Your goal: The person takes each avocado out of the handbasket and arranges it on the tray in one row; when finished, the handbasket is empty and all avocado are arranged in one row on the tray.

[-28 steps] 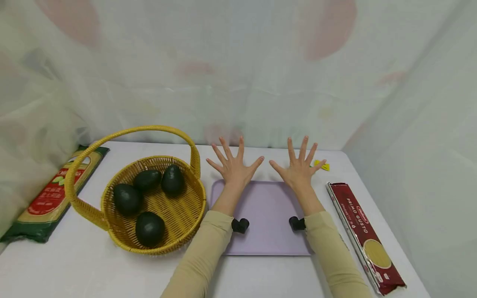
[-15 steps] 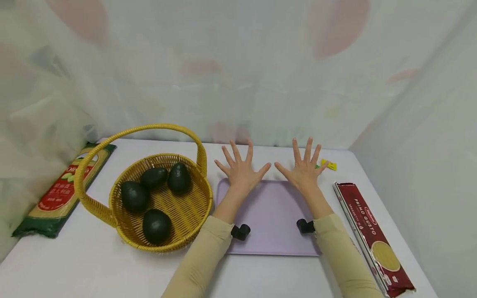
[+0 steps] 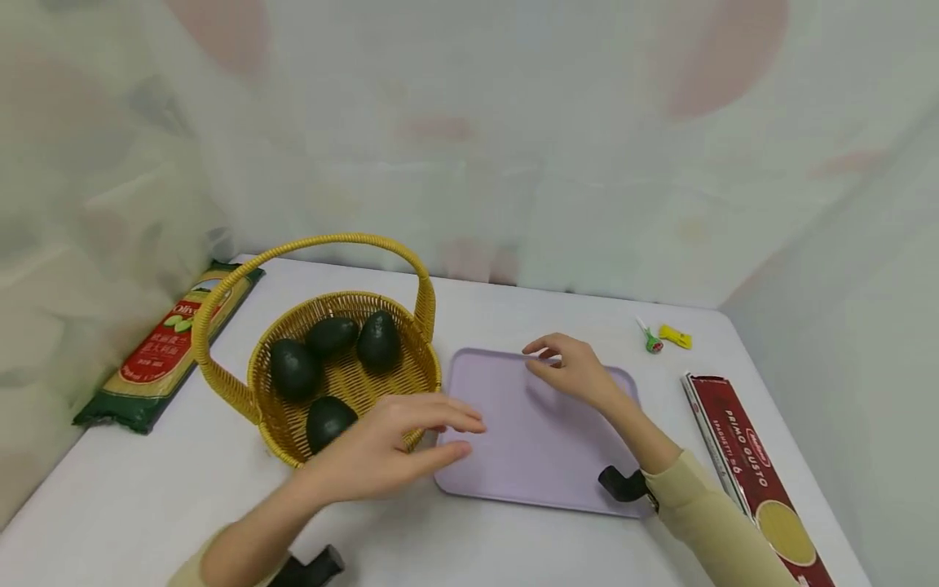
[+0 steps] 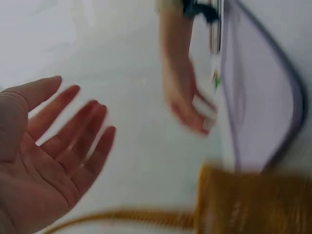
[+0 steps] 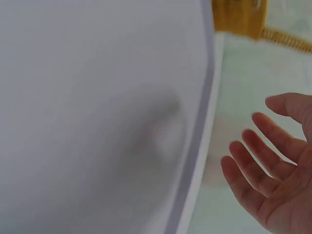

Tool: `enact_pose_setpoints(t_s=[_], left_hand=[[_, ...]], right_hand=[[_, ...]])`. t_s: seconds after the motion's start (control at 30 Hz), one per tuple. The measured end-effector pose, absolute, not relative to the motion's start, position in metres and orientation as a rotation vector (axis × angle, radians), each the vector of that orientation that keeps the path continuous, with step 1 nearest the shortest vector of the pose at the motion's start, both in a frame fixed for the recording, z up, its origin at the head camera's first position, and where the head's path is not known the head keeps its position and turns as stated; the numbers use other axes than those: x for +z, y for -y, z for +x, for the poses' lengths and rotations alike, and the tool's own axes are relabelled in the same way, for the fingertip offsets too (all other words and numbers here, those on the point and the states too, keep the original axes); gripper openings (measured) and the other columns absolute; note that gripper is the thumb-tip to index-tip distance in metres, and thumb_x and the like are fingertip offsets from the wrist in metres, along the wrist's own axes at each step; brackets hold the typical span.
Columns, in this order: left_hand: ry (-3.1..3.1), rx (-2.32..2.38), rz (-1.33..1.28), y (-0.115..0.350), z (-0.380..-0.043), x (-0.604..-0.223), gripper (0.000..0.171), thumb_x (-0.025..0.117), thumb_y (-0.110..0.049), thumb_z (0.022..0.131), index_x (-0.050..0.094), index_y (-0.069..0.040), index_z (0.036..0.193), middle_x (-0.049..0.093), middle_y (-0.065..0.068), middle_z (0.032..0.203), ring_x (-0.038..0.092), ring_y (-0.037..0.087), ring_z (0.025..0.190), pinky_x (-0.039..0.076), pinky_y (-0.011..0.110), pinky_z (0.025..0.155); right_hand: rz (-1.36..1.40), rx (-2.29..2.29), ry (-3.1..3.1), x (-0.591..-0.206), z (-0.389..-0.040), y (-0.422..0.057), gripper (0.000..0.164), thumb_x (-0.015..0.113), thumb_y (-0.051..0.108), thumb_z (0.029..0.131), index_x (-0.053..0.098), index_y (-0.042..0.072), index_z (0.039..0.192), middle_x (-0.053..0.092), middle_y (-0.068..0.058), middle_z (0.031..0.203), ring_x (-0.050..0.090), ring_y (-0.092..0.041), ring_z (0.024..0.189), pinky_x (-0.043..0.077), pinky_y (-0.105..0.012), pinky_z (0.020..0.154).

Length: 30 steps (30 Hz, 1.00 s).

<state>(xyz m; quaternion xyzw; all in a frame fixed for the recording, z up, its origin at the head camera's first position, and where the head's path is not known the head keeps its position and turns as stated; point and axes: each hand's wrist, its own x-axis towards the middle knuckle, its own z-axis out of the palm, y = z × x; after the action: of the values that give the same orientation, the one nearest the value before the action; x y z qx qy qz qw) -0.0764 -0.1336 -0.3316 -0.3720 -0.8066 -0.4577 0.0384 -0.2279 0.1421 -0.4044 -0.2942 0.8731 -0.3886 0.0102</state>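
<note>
My left hand (image 3: pixel 389 444) hovers in front of the yellow wicker basket (image 3: pixel 421 359), overlapping its near right rim in the head view. Its fingers are loosely bent with nothing between them, as the left wrist view also shows. Above the far part of the lilac tray (image 3: pixel 506 440) is my right hand (image 3: pixel 568 368), fingers relaxed and holding nothing. Several dark green avocados lie in the basket, among them an upright one (image 3: pixel 378 341) at the back and one (image 3: pixel 328 422) at the front, partly hidden behind the left hand. The basket's tall handle (image 3: pixel 323 240) arches over it.
A green and red pasta bag (image 3: pixel 165 350) lies left of the basket. At the right edge lies a dark red spaghetti pack (image 3: pixel 756 465). Behind it are a lollipop (image 3: pixel 653 342) and a small yellow wrapped candy (image 3: pixel 676 336). Pale curtains (image 3: pixel 469 163) hang around the white table.
Both hands were spread wide side by side over the tray's far edge. The left has moved down and left toward the basket; the right has turned inward, its fingers relaxing. The head view has shifted left.
</note>
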Motion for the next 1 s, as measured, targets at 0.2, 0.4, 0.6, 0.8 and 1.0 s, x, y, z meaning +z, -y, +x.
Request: enact_pose_setpoints(t_s=[0.2,0.4,0.6,0.8,1.0], left_hand=[[2.011,-1.408,-0.934,0.219,-0.054,-0.291,0.025,0.07,0.009,0.084,0.069,0.008,0.109,0.07,0.014,0.109,0.064,0.018,0.102,0.05,0.02,0.088],[1.73,-1.566,-0.416,0.27,-0.049,-0.277,0.027,0.062,0.02,0.082,0.061,0.023,0.109,0.069,0.016,0.107,0.065,0.021,0.095,0.051,0.017,0.085],[2.211,-1.27,-0.023,0.289,-0.05,-0.278,0.042,0.064,0.008,0.089,0.062,-0.002,0.13,0.065,-0.004,0.12,0.062,0.006,0.099,0.048,0.008,0.082],[2.277,-1.128,-0.036,0.293,-0.052,-0.279,0.043,0.069,0.005,0.086,0.064,-0.005,0.127,0.066,-0.014,0.115,0.064,-0.001,0.088,0.048,0.005,0.076],[2.225,-1.038,-0.085,0.295,-0.053,-0.278,0.04,0.072,0.01,0.081,0.069,-0.001,0.119,0.07,-0.011,0.11,0.065,-0.002,0.082,0.048,0.006,0.074]], right_hand=[[-1.028,-1.197,-2.555,-0.388,-0.212,-0.117,0.02,0.067,0.015,0.092,0.071,0.009,0.11,0.069,0.0,0.11,0.065,-0.018,0.097,0.057,-0.03,0.08],[-1.205,-1.19,-2.426,-0.372,-0.205,-0.087,0.017,0.066,0.015,0.093,0.07,0.014,0.109,0.069,-0.001,0.109,0.064,-0.015,0.097,0.057,-0.034,0.082],[-1.321,-1.171,-2.331,-0.354,-0.202,-0.059,0.019,0.065,0.016,0.094,0.069,0.012,0.112,0.068,0.001,0.111,0.064,-0.012,0.098,0.057,-0.032,0.083],[-1.43,-1.118,-2.234,-0.339,-0.206,-0.034,0.021,0.064,0.016,0.095,0.068,0.013,0.115,0.068,0.001,0.113,0.062,-0.009,0.1,0.055,-0.023,0.081],[-1.564,-1.002,-2.073,-0.323,-0.214,-0.002,0.025,0.062,0.016,0.096,0.067,0.012,0.119,0.066,0.005,0.114,0.061,-0.007,0.097,0.054,-0.027,0.085]])
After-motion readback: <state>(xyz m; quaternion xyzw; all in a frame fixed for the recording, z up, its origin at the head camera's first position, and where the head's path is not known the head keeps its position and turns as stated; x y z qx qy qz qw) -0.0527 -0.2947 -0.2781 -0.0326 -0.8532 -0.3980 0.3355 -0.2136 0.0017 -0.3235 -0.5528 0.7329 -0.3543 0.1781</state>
